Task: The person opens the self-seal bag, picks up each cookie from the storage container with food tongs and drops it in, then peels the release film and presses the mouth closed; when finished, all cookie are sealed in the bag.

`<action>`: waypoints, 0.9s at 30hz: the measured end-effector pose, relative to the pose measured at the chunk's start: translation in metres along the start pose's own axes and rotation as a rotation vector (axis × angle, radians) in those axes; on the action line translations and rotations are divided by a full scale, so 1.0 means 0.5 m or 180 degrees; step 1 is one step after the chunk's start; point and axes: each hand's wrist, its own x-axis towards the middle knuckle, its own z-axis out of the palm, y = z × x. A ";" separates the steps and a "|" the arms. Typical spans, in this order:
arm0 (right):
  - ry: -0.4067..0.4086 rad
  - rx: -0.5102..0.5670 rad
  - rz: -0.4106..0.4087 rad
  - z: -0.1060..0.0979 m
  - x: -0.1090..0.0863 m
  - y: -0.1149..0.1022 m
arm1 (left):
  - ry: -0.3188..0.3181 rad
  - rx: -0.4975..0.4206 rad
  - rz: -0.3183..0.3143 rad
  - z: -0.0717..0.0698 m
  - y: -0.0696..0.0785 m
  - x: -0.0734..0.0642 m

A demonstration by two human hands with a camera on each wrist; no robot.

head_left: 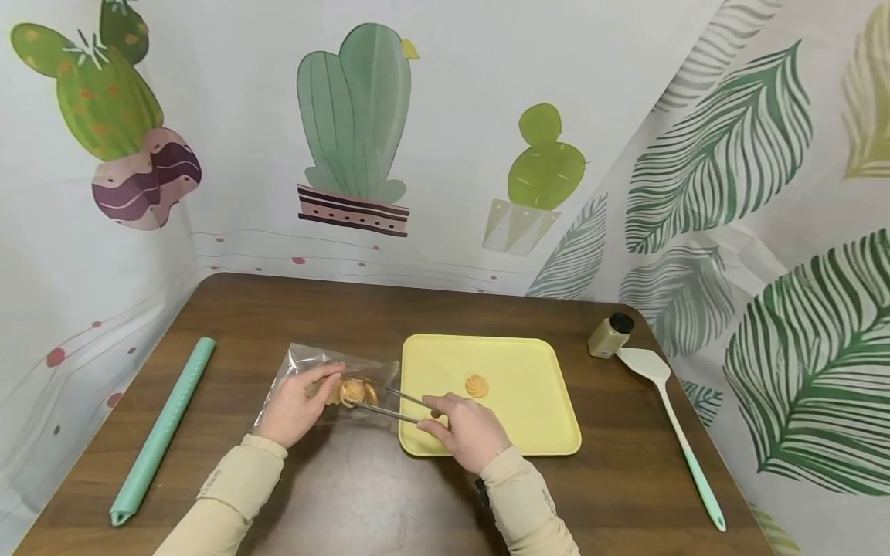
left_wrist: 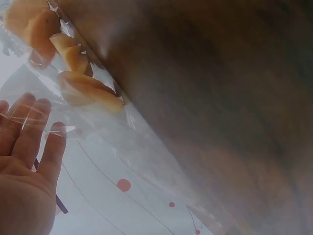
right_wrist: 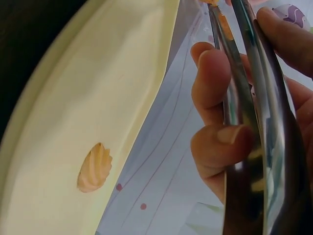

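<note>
My left hand (head_left: 297,401) pinches the film of a clear plastic bag (head_left: 306,357), its thumb and index finger close together beside the cookies. In the left wrist view its other fingers (left_wrist: 32,129) extend against the film, and several golden swirled cookies (left_wrist: 90,93) lie inside. My right hand (head_left: 473,432) grips metal tongs (head_left: 389,411) between thumb and fingers. Their arms reach left across the tray's edge to the bag, tips at a swirled cookie (head_left: 352,392). One swirled cookie (head_left: 477,386) lies on the yellow tray (head_left: 521,432) beyond the right hand.
A green ridged stick (head_left: 163,432) lies along the table's left side. At the right stand a small jar (head_left: 610,336) with a black lid and, touching it, a white spatula (head_left: 670,401) with a green handle end. A printed cloth wall (head_left: 445,154) closes off the back.
</note>
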 end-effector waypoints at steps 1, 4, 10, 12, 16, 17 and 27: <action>-0.0010 -0.0005 -0.0001 0.001 0.001 0.000 | -0.0003 -0.0007 -0.0003 0.000 -0.001 0.000; -0.0031 0.0010 0.0017 0.000 -0.002 0.001 | -0.0006 -0.0052 0.0009 0.002 -0.001 0.000; -0.0055 0.0069 0.0135 -0.016 -0.016 0.009 | 0.0003 -0.0064 0.0036 0.000 -0.001 0.001; -0.0052 0.0095 0.0189 -0.024 -0.022 0.013 | 0.0014 -0.0052 0.0043 -0.001 -0.001 0.001; -0.0039 0.0067 0.0265 -0.037 -0.034 0.019 | 0.0000 -0.0059 0.0032 -0.002 0.000 0.001; -0.0050 0.0032 0.0270 -0.039 -0.035 0.020 | -0.0005 -0.0062 0.0028 -0.002 0.000 0.001; -0.0184 -0.0372 0.0174 -0.034 -0.024 0.008 | -0.0010 -0.0094 0.0036 -0.002 -0.002 -0.003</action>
